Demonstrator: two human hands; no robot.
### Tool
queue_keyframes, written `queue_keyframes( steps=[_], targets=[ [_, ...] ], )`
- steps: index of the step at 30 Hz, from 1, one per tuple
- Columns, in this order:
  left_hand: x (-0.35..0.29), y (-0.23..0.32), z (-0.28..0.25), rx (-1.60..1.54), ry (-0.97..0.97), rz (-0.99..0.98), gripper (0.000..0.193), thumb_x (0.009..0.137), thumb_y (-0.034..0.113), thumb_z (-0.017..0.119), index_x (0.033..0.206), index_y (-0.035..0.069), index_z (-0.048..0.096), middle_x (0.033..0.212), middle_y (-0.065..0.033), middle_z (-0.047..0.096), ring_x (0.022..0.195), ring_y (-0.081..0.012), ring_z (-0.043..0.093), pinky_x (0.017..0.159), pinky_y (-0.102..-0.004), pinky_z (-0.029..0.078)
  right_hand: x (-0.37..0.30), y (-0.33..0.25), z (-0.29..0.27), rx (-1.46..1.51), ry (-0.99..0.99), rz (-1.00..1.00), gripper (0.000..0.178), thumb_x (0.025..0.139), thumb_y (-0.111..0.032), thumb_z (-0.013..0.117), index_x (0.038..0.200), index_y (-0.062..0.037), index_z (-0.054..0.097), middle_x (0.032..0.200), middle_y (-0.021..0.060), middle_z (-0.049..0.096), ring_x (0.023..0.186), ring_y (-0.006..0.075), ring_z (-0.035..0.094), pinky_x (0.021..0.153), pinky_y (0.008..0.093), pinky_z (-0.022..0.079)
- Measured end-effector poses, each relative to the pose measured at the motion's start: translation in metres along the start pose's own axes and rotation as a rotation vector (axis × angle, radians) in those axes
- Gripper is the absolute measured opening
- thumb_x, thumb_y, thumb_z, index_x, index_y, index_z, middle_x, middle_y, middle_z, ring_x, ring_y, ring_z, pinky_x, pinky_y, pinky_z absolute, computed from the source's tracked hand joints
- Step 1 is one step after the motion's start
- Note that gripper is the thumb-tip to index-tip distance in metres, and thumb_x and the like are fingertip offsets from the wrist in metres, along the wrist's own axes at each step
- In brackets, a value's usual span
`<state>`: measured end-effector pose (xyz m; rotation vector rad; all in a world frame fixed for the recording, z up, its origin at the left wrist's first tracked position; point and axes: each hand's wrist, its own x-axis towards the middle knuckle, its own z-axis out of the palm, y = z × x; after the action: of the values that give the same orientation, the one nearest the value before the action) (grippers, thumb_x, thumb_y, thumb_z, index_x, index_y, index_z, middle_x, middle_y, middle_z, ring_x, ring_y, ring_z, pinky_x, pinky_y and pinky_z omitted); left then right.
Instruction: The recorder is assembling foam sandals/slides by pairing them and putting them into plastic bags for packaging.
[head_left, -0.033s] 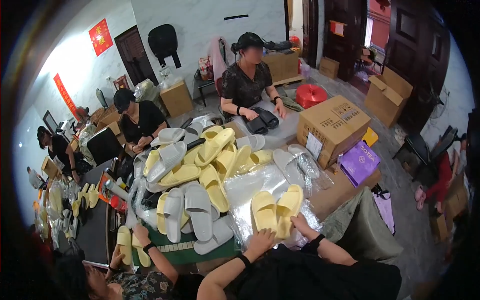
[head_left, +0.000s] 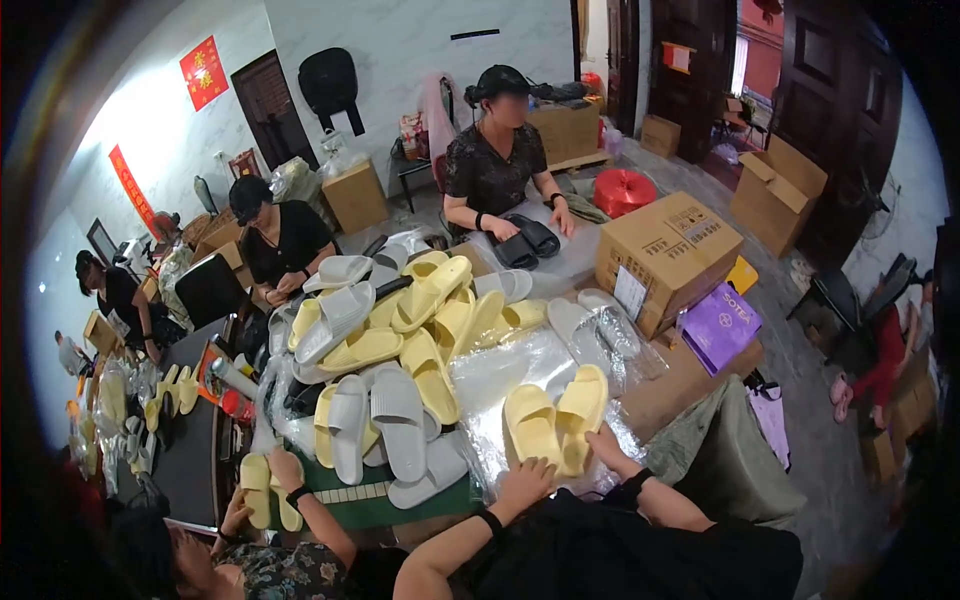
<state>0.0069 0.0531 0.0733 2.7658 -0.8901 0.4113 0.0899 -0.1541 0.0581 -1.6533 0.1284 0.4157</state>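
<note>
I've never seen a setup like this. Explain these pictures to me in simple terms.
There is no machine here; a person works bare-handed. One camera, worn on the person's head and looking down, takes the wide, curved-edged view. The left hand is on the near end of one yellow slipper, the right hand at the side of a second slipper; how firmly each grips is hard to tell. Clear plastic lies under the two. Left of them is a pile of yellow and grey slippers; a carton stands to the right.
</note>
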Motion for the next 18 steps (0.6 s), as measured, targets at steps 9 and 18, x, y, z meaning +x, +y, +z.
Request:
queue_keyframes(
  steps=[9,18],
  targets=[
    [-0.019,0.001,0.03,-0.167,-0.189,-0.312,0.056,0.069,0.012,0.058,0.123,0.007,0.042,0.13,-0.0319,0.029,0.119,-0.0458,0.032,0.1,-0.0457,0.032,0.031,-0.005,-0.041,-0.564,0.158,-0.213,0.049,0.078,-0.022,0.05,0.125,-0.0109,0.04,0.102,0.023,0.058,0.095,0.0393,0.055,0.082,0.044,0.043],
    [-0.04,-0.014,0.06,-0.39,-0.168,-0.428,0.048,0.068,0.012,0.057,0.111,-0.004,0.044,0.126,-0.029,0.036,0.119,-0.0423,0.034,0.097,-0.0475,0.034,0.023,-0.027,0.004,-0.783,0.214,-0.436,0.035,0.074,-0.021,0.061,0.107,-0.0086,0.055,0.107,0.0233,0.046,0.091,0.0392,0.05,0.083,0.0438,0.04]
  ],
)
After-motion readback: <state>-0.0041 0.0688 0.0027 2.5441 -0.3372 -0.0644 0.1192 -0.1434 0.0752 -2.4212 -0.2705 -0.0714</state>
